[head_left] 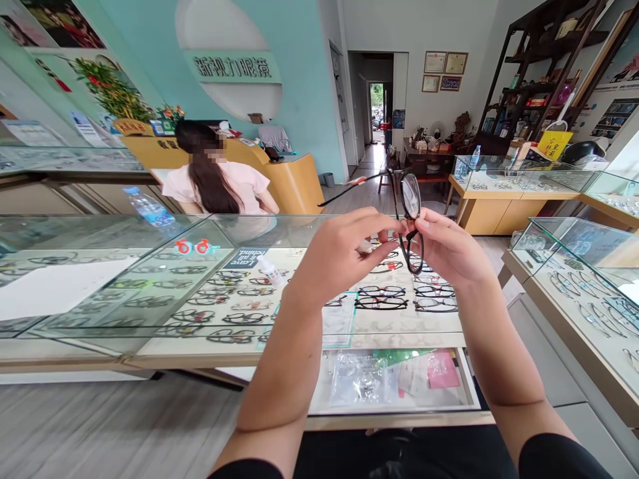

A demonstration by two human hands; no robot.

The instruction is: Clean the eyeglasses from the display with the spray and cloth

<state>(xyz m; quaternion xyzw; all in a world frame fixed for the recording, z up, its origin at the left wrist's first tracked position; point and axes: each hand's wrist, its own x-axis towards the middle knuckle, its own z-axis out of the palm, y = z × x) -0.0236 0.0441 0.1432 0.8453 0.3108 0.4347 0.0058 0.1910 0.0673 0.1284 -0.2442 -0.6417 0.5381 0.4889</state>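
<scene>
I hold a pair of black-framed glasses [411, 219] upright in front of me, turned on its side, one temple arm sticking out to the left. My right hand [449, 249] pinches the frame near the bridge. My left hand [344, 253] is closed beside it, fingertips meeting at the frame, with something small and white between the fingers that I cannot make out. Both hands hover above a glass display counter [210, 339] filled with rows of spectacle frames.
A small white dropper bottle [272, 271] lies on the counter glass. An open drawer [399, 382] below holds plastic bags and papers. A person in a pink top [214, 179] sits behind the counter. More glass cases [574, 279] stand to the right; a water bottle [148, 207] at left.
</scene>
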